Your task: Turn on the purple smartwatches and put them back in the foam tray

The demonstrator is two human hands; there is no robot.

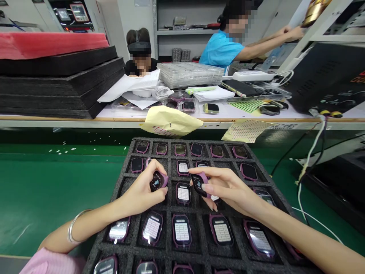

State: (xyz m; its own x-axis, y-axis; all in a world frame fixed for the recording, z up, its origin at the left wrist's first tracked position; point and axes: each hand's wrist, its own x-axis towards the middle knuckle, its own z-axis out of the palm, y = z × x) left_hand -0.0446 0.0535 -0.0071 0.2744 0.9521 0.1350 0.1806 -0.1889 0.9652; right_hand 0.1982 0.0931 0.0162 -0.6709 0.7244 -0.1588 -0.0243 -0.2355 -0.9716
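Between the thumb and fingers of my left hand (145, 188) is a purple smartwatch case (157, 182) without a strap, its dark screen lit with a small blue figure. My right hand (225, 186) pinches a second purple watch case (199, 184), tilted, with a similar lit screen. Both are held above a black foam tray (168, 209) divided into square pockets. Many pockets hold more purple watch cases; several, like the watch case (181, 230) near the front, show a white grid screen, while the back row is dark. My hands hide some pockets.
Behind the tray runs a bench (119, 121) with papers, clear plastic trays (191, 72) and a power strip (252, 76). Stacked black foam (57, 87) stands left, a black instrument (333, 76) right. Cables (305, 167) hang at right. Two people sit or stand beyond.
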